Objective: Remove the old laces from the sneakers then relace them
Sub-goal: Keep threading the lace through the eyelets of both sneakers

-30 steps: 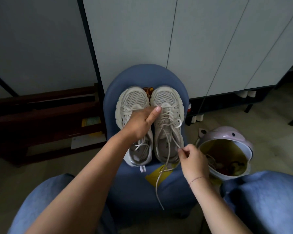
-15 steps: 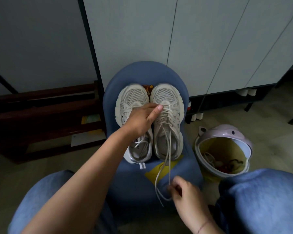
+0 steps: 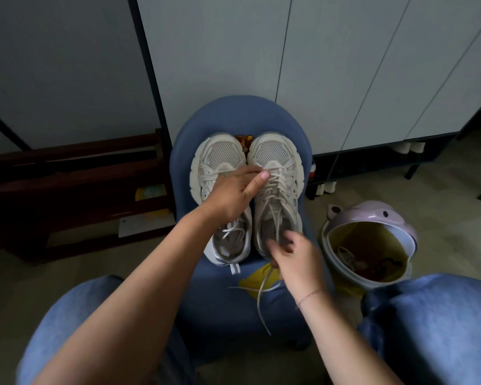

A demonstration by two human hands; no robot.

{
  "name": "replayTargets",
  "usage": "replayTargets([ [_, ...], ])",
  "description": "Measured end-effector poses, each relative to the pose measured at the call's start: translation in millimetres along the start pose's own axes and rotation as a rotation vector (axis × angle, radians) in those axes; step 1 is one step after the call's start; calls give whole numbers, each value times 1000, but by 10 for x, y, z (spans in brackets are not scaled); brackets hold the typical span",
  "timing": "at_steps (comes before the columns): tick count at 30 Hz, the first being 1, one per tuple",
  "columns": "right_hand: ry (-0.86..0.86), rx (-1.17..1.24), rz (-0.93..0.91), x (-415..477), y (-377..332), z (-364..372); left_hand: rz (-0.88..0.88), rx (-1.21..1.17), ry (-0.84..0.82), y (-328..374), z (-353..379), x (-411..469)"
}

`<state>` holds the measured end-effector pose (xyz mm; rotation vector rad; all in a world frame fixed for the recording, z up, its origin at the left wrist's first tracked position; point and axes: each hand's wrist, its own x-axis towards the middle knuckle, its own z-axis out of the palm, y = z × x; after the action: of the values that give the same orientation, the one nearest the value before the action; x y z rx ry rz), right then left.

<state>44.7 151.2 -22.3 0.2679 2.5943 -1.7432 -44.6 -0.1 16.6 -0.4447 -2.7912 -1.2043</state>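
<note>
Rests left hand flat, fingers straight, across left sneaker, fingertips reaching right sneaker; pinches loose lace in right hand at that shoe's heel; lace ends trailing down blue chair; pink bin just right of chair; denim knees either side; sneakers side by side, lengthwise, toes pointing away toward grey cabinet doors, heels nearest.

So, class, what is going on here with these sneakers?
A seated person works on two pale sneakers on a blue chair. The left hand lies flat across both, steadying them. The right hand, at the heel of the right-hand sneaker, pinches its loose lace, whose ends trail over the seat. Neither is unlaced yet.
</note>
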Motion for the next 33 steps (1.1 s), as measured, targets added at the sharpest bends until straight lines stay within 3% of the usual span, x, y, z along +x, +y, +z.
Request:
replayTargets([
  [5, -84, 140, 116, 173, 7, 129, 15, 3, 2, -14, 0, 2],
  [10, -104, 64, 20, -217, 249, 21, 5, -21, -3, -23, -6, 5],
  [16, 170, -101, -106, -488, 555, -215, 27, 34, -9, -21, -10, 8],
  [19, 115, -104, -185, -406, 363, -293, 26, 48, -11, -16, -5, 2],
  [26, 175, 52, -455, 8, -395, -500, 32, 90, -2, -28, 9, 4],
  [33, 198, -73, -522, 302, -354, -501, 59, 97, 6, -71, 25, 24],
])
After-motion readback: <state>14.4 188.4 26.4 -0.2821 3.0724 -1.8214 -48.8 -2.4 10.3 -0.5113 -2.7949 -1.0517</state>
